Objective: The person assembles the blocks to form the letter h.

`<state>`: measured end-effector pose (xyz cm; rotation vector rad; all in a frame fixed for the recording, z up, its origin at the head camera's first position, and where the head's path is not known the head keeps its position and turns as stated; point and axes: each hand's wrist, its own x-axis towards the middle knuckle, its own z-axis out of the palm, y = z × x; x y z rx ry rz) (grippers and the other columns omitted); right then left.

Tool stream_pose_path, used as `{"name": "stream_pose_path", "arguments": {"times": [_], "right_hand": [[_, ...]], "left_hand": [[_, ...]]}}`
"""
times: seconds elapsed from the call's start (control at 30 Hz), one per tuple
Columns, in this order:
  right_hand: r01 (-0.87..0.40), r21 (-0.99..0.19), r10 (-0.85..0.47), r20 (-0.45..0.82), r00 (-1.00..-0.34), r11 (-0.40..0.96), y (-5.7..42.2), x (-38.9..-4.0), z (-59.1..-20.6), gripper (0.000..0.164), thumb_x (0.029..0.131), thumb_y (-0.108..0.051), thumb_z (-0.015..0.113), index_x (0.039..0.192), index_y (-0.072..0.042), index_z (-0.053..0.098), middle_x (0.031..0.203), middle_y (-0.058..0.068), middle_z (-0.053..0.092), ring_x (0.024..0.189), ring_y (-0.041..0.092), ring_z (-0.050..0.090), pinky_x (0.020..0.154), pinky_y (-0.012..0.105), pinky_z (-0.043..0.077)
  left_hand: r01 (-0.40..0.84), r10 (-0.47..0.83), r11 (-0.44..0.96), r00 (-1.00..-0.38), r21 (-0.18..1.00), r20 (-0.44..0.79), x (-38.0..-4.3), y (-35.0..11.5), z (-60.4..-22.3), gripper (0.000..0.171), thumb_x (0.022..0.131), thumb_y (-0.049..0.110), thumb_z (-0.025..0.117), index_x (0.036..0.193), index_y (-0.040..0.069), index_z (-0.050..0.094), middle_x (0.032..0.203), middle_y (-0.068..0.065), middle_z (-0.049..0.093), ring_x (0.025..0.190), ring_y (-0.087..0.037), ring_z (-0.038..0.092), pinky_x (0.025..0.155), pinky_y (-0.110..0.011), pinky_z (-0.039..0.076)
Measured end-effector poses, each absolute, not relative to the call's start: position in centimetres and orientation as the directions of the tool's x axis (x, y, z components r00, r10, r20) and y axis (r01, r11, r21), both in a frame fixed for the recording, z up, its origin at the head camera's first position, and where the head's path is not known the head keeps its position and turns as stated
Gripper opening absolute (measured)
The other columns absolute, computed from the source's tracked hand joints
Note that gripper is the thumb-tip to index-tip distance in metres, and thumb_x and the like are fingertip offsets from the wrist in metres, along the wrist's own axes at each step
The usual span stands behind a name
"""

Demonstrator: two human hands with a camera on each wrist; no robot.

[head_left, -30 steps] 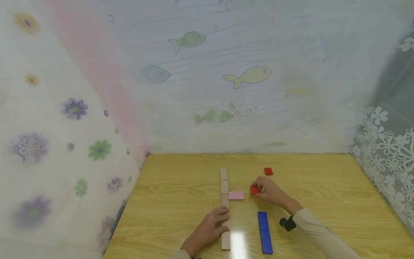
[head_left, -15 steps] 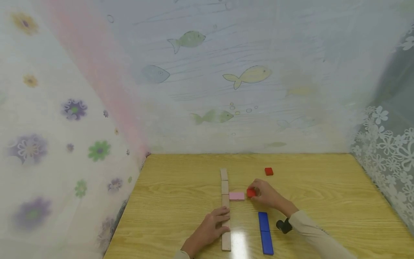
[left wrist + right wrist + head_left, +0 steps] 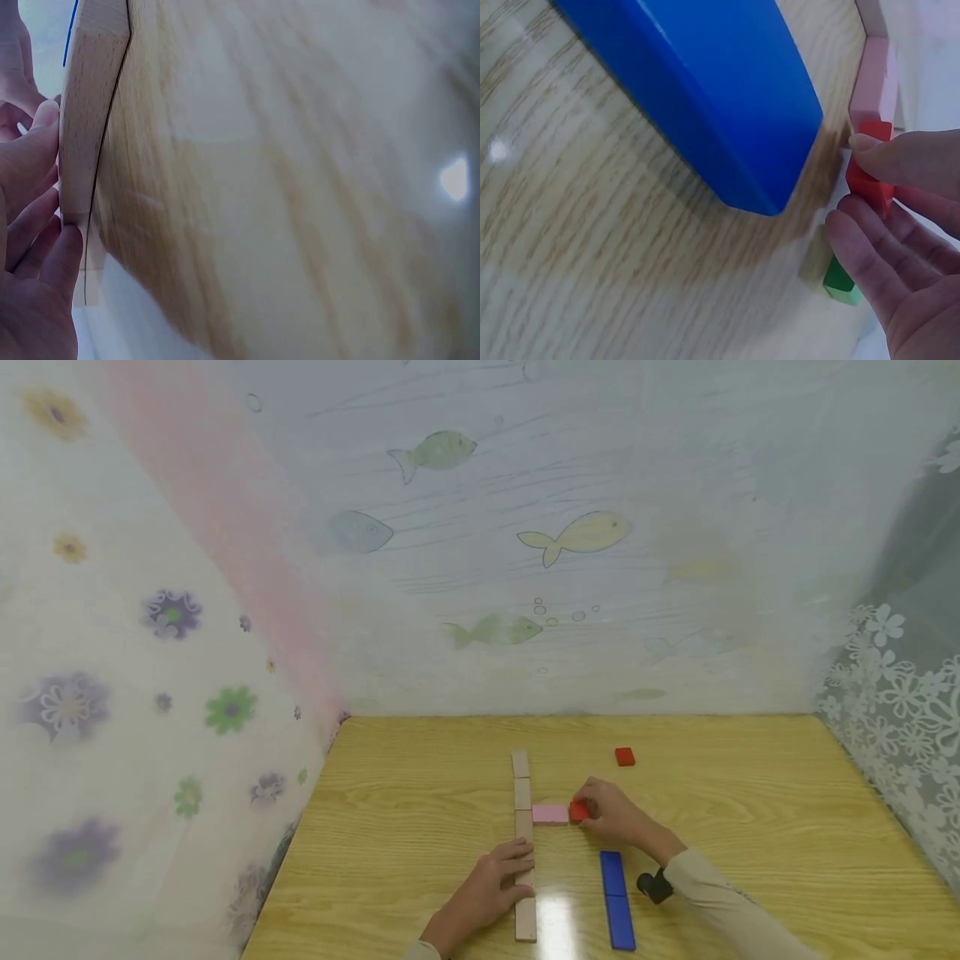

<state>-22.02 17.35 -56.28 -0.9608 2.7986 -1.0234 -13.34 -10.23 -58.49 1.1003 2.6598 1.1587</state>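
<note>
A straight row of plain wooden blocks (image 3: pixel 526 918) runs front to back on the table. My left hand (image 3: pixel 486 887) rests on its nearer half, fingers laid across the wood; in the left wrist view they touch the side of a wooden block (image 3: pixel 94 105). A pink block (image 3: pixel 550 814) juts rightward from the row. At its right end my right hand (image 3: pixel 618 815) pinches a red block (image 3: pixel 577 812) between thumb and fingers. In the right wrist view that red block (image 3: pixel 868 184) stands close against the end of the pink block (image 3: pixel 874 79).
Two blue blocks (image 3: pixel 617 897) lie end to end in front of the right hand. Another red block (image 3: pixel 625 757) lies farther back on the table (image 3: pixel 405 793). A green block (image 3: pixel 840 281) shows beyond the right fingers in the right wrist view. Behind stands a fish-patterned wall (image 3: pixel 480 677).
My right hand has moved left and slightly nearer, carrying the red block up to the end of the pink block. The left hand has stayed in place.
</note>
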Motion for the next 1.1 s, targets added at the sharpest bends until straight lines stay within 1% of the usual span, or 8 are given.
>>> {"name": "stream_pose_path", "arguments": {"times": [0.2,0.4,0.57,0.7,0.83,0.97,1.1], "right_hand": [[-0.530,-0.593,-0.554,0.164,-0.816,0.606,17.2,-22.0,-56.8,0.026,0.073,0.001,0.076,0.097,0.000,0.068,0.086,0.000,0.055,0.069,0.009,0.044,0.056,0.020,0.043],[-0.512,-0.598,-0.546,0.145,-0.825,0.616,17.0,-21.9,-56.8,0.027,0.074,-0.001,0.076,0.100,0.001,0.067,0.087,0.001,0.054,0.069,0.010,0.045,0.056,0.021,0.044],[-0.484,-0.605,-0.536,0.109,-0.837,0.633,16.8,-21.8,-56.6,0.027,0.076,-0.002,0.075,0.102,0.001,0.067,0.088,0.001,0.053,0.069,0.010,0.044,0.056,0.020,0.043],[-0.499,-0.598,-0.545,0.120,-0.830,0.628,16.8,-21.8,-56.5,0.027,0.076,-0.003,0.075,0.101,0.001,0.066,0.088,0.001,0.054,0.069,0.009,0.044,0.056,0.021,0.043],[-0.515,-0.586,-0.555,0.129,-0.822,0.626,16.9,-21.7,-56.5,0.028,0.077,-0.005,0.075,0.102,0.001,0.066,0.089,0.002,0.054,0.070,0.010,0.043,0.056,0.021,0.043],[-0.520,-0.566,-0.554,0.130,-0.822,0.639,17.3,-22.0,-56.3,0.028,0.078,-0.007,0.075,0.103,0.001,0.066,0.091,0.003,0.057,0.072,0.011,0.048,0.060,0.023,0.046],[-0.525,-0.567,-0.547,0.151,-0.824,0.635,17.8,-22.4,-55.7,0.025,0.079,-0.004,0.072,0.103,0.002,0.067,0.095,0.009,0.061,0.076,0.014,0.053,0.065,0.027,0.050]], "left_hand": [[0.596,0.623,0.470,-0.746,0.651,0.233,-13.3,-10.2,-58.6,0.041,0.088,0.023,0.067,0.121,-0.002,0.062,0.138,-0.009,0.050,0.131,-0.026,0.042,0.103,-0.040,0.040],[0.601,0.629,0.464,-0.741,0.651,0.236,-13.3,-10.1,-58.7,0.041,0.089,0.023,0.066,0.121,-0.002,0.062,0.138,-0.009,0.050,0.131,-0.026,0.041,0.104,-0.040,0.040],[0.595,0.627,0.472,-0.745,0.651,0.227,-13.3,-10.2,-58.5,0.041,0.089,0.024,0.065,0.122,-0.001,0.062,0.139,-0.008,0.049,0.131,-0.025,0.041,0.104,-0.042,0.040],[0.588,0.623,0.480,-0.751,0.651,0.220,-13.2,-10.2,-58.4,0.041,0.089,0.024,0.066,0.121,0.000,0.062,0.139,-0.007,0.049,0.131,-0.024,0.041,0.104,-0.046,0.039],[0.582,0.622,0.480,-0.754,0.656,0.213,-13.2,-10.2,-58.2,0.041,0.089,0.024,0.066,0.121,0.000,0.062,0.139,-0.007,0.049,0.131,-0.024,0.041,0.104,-0.045,0.039],[0.587,0.623,0.476,-0.751,0.656,0.220,-13.2,-10.1,-58.2,0.041,0.089,0.024,0.066,0.121,-0.001,0.062,0.139,-0.008,0.049,0.131,-0.025,0.041,0.104,-0.043,0.039],[0.590,0.618,0.479,-0.753,0.650,0.228,-13.2,-10.1,-58.1,0.041,0.088,0.023,0.068,0.120,-0.001,0.063,0.138,-0.008,0.050,0.131,-0.025,0.042,0.104,-0.047,0.039]]}}
